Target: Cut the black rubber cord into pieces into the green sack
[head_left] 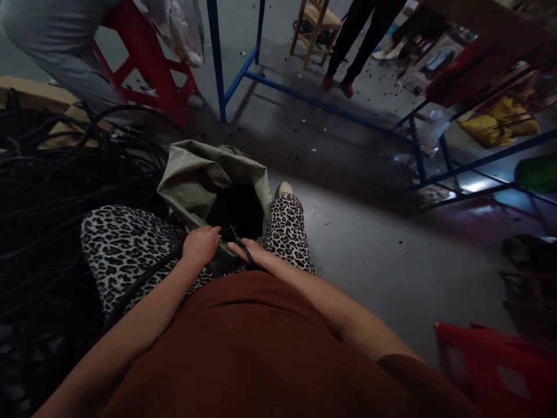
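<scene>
Head view, looking down at a seated person in a rust-brown top and leopard-print trousers, knees apart. Between the knees stands a grey-green sack [204, 180], its mouth open and dark inside.

Left hand [200, 245] rests at the near edge of the sack mouth, fingers curled down in a loose fist; a thin black cable [143, 278] runs from under it back across the left thigh, so it seems to grip that cable, though the light is too dim to be sure. Right hand [252, 253] lies flat and mostly open just beside it, fingers pointing left, with a short loop of black cable crossing its knuckles; whether it pinches the loop cannot be told.

Left of the person, a large tangled heap of black cables [47, 191] fills the floor. Far left, a red stool [148, 64] and another person's grey trouser leg. Far centre, a blue frame [243, 69], a wooden chair, and a second person's dark legs and red shoes. Near right, a red crate [491, 360].

Likely risks: the cable in hand trails toward the heap, so a pull could drag other strands along and knot them. The soft sack mouth could fold shut or slump sideways, spilling its contents. Dim light makes black cable hard to follow against the dark sack.
</scene>
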